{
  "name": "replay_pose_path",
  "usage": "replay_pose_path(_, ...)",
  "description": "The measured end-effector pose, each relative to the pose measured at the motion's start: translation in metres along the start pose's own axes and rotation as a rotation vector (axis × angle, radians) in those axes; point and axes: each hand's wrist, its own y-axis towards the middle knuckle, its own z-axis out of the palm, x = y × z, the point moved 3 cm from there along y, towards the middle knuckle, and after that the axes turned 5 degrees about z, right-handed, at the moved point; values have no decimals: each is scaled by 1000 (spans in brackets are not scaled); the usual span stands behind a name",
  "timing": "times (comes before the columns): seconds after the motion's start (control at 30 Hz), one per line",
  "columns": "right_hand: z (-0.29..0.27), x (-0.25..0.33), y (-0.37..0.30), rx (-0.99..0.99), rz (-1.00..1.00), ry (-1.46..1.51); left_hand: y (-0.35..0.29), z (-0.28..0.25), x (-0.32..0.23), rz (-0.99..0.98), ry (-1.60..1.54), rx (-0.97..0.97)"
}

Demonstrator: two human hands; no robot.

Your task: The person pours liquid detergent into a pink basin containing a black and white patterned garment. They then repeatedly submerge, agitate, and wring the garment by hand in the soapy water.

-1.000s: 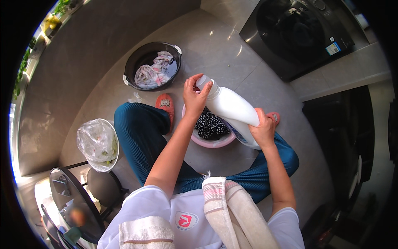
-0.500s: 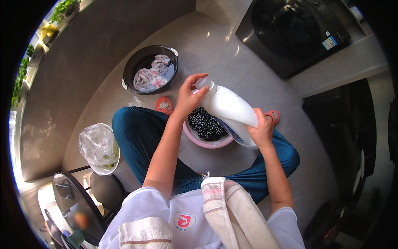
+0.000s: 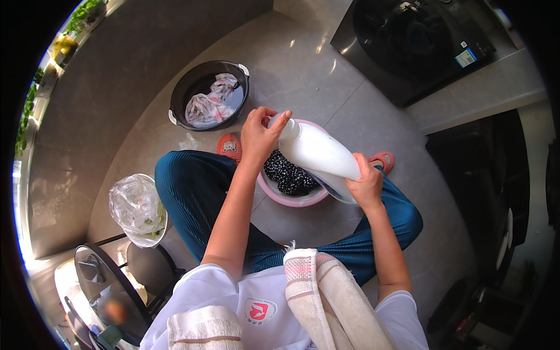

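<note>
A big white detergent bottle [image 3: 319, 153] lies slantwise in front of me, its neck tipped toward the upper left. My right hand [image 3: 366, 185] is wrapped round its lower right part. At the neck, my left hand [image 3: 261, 135] closes round the pale cap [image 3: 274, 121], with the thumb stretched along it. How far the cap sits on the mouth is hidden by my fingers. Under the bottle stands a pink basin [image 3: 274, 195], partly covered by it. Black cloth with white specks [image 3: 289, 175] lies bunched inside the basin.
A dark tub [image 3: 175, 96] with wet pinkish-white cloth [image 3: 210, 108] stands at the far left. Beside my left knee is a bin with a clear plastic bag [image 3: 137, 204]. A black washing machine [image 3: 408, 49] stands far right, and a stool-like black frame [image 3: 149, 265] near left.
My left hand has brought the cap against the bottle's neck, its fingers now curled closer round it. The bottle has dipped and shifted slightly left, showing more of the basin's far rim.
</note>
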Motion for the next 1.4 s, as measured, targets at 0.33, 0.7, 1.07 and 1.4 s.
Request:
replay_pose_path(0.33,2,-15,3,-56,-28,-31,5,16,-5,279,-676,151)
replay_pose_path(0.7,2,-22,2,-4,72,18,6,14,-18,218,-284,200)
replay_pose_path(1.07,6,-59,-5,1,158,272,8,27,-28,188,-589,296)
replay_pose_path(1.4,29,-191,32,-235,912,1199,19,64,36,-197,-602,112)
